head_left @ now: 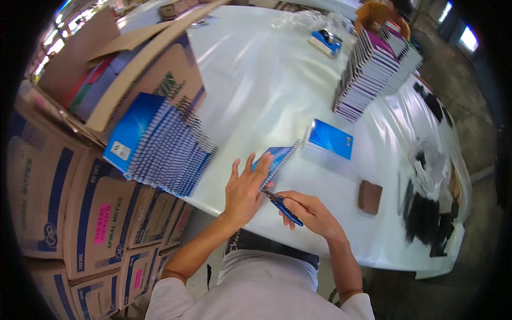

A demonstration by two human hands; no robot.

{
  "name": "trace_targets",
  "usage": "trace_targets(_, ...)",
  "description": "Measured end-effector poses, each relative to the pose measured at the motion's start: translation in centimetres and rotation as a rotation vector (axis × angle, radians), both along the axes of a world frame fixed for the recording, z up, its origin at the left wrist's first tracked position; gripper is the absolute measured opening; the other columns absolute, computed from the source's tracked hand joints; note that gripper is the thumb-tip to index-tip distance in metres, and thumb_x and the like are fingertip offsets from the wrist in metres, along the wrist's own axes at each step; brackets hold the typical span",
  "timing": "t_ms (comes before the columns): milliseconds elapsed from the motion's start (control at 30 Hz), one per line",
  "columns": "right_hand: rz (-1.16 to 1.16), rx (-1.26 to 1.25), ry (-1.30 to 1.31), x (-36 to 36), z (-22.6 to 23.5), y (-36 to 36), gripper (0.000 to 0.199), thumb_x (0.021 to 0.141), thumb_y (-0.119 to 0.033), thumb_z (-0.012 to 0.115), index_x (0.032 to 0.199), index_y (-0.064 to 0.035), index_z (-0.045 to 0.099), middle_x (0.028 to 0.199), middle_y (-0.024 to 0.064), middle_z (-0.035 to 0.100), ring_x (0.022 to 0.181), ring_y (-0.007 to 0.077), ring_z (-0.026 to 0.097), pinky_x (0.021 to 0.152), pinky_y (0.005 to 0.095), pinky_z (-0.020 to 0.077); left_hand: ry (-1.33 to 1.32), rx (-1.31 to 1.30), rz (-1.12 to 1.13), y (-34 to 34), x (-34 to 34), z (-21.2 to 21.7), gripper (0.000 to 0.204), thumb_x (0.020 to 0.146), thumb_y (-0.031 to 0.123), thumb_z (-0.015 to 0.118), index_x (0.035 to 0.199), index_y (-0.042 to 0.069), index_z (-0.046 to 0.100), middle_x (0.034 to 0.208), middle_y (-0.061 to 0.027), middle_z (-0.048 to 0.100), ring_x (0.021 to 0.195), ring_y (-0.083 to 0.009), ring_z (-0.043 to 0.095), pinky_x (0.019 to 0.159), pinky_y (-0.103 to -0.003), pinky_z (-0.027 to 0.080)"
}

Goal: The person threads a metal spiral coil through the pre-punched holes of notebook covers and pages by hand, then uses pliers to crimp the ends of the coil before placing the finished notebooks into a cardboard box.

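My left hand lies flat with spread fingers on a blue spiral notebook near the front edge of the white table. My right hand grips blue-handled pliers, whose tip touches the lower end of the notebook's wire spiral. A second blue notebook lies flat just to the right, apart from both hands.
A slanted row of blue spiral notebooks leans at the table's left against an open cardboard box. Stacked cartons stand at left. A tall notebook stack, a tape dispenser, a small brown block and black wire coils lie at right.
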State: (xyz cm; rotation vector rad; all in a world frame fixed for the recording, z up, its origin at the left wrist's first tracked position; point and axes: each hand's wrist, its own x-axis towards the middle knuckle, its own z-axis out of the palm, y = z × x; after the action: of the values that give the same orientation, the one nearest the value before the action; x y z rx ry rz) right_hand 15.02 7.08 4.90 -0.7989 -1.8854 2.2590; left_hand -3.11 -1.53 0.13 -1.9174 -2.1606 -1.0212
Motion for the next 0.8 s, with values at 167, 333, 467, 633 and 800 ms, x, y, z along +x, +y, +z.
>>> trace_targets(167,-0.113,0.702,0.114,1.7,-0.7,1.7,0.03,0.094,-0.008,0.059,0.123,-0.002,0.061,0.095,0.0138,0.06,0.081,0.0239,0.058,0.073,0.0354,0.0488,0.206,0.061,-0.003,-3.1,-2.3,9.3,0.065,0.085,0.021,0.068,0.144,0.009,0.045,0.143,-0.0083,0.053,0.127,-0.0362,0.052,0.105,-0.053,0.038)
trace_targets(333,-0.227,1.27,-0.27,3.8,-5.1,3.1,0.03,0.091,-0.009,0.064,0.12,-0.0042,0.063,0.109,0.0139,0.059,0.095,0.0293,0.058,0.078,0.0369,0.0475,0.359,0.123,0.283,-8.0,-7.4,17.6,0.066,0.078,0.012,0.071,0.14,0.012,0.05,0.14,-0.0106,0.054,0.129,-0.035,0.051,0.106,-0.048,0.04)
trace_targets(467,-0.232,1.734,-0.27,3.8,-5.1,2.8,0.034,0.087,-0.007,0.068,0.121,-0.006,0.064,0.116,0.0141,0.059,0.106,0.0289,0.056,0.082,0.0384,0.0488,0.183,0.012,0.472,-10.1,-11.8,17.6,0.057,0.075,0.017,0.072,0.131,0.011,0.059,0.129,-0.0122,0.062,0.125,-0.0335,0.054,0.105,-0.048,0.043)
trace_targets(633,-0.261,0.744,0.328,-4.5,0.3,1.7,0.055,0.083,-0.003,0.073,0.134,-0.0023,0.053,0.133,0.0141,0.054,0.101,0.0208,0.061,0.083,0.0332,0.053,-0.073,0.213,0.029,-10.1,-12.3,18.2,0.052,0.078,0.022,0.071,0.128,0.008,0.063,0.129,-0.0152,0.062,0.126,-0.0338,0.053,0.107,-0.045,0.04)
trace_targets(800,-0.023,-0.239,0.934,-15.1,7.3,0.4,0.052,0.083,0.005,0.069,0.132,-0.001,0.054,0.125,0.014,0.06,0.092,0.019,0.064,0.075,0.0294,0.0552,-0.393,0.209,-0.318,-8.4,-12.8,19.2,0.053,0.08,0.028,0.072,0.128,0.006,0.063,0.139,-0.0169,0.056,0.131,-0.0286,0.05,0.108,-0.039,0.037)
